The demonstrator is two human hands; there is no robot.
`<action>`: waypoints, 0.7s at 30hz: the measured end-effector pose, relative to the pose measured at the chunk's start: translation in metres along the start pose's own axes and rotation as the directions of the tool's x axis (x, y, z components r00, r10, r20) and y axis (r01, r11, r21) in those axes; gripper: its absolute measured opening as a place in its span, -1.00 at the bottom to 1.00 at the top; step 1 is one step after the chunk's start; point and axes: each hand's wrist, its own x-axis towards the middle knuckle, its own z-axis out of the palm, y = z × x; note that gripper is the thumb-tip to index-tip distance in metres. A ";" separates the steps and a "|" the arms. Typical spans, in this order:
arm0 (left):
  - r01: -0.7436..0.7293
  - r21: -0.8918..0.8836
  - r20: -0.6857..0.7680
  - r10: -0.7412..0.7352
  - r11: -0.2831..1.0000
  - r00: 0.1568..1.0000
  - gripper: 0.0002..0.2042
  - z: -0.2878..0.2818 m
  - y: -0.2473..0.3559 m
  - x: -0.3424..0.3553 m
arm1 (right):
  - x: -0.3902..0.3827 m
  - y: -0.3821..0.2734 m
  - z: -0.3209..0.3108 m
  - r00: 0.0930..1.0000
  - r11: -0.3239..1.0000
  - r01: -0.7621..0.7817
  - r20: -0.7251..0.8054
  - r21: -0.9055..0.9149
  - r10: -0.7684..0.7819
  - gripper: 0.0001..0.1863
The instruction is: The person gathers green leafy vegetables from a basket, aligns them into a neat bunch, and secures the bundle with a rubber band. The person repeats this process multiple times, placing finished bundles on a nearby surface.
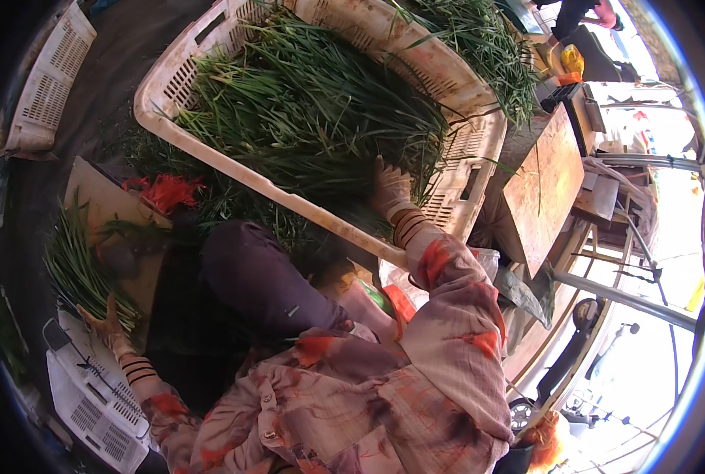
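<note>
A large, dirty white plastic crate (pixel 289 197) in front of me holds a heap of long green chives (pixel 313 95). Inside its right part, my right hand (pixel 392 189), in a thin pale glove, rests on the chives with its fingers stretched out. At far left, my left hand (pixel 109 330) is low beside a loose bundle of chives (pixel 80 268). Its fingers are apart and touch the bundle's near end. This bundle lies along a pale board (pixel 103 197). A tuft of red ties (pixel 167 191) sits between the board and the crate.
A white slotted crate (pixel 99 411) stands beside my left forearm, another (pixel 52 75) at the upper left. More greens (pixel 479 55) are heaped beyond the big crate. On the right are a wooden panel (pixel 544 189) and a metal bar (pixel 621 299). Another person (pixel 574 17) is at the upper right.
</note>
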 end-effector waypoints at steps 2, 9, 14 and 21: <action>-0.028 0.014 -0.022 0.029 1.000 0.999 0.06 0.001 -0.001 0.001 | -0.005 -0.007 0.012 0.991 0.984 0.127 -0.018 -0.123 -0.130 -0.22; -0.027 -0.030 -0.006 0.026 0.999 1.000 0.08 -0.004 0.007 -0.001 | -0.028 -0.013 0.005 0.914 0.883 0.311 0.145 0.351 -0.379 -0.47; -0.047 -0.078 -0.020 0.045 0.996 0.999 0.05 -0.003 0.003 -0.003 | -0.038 -0.015 -0.012 0.956 0.878 0.153 0.156 0.454 -0.247 -0.23; -0.077 0.121 -0.025 0.081 0.990 0.996 0.02 -0.008 0.011 -0.004 | -0.040 -0.009 -0.074 0.837 0.913 -0.029 0.509 0.408 -0.201 -0.51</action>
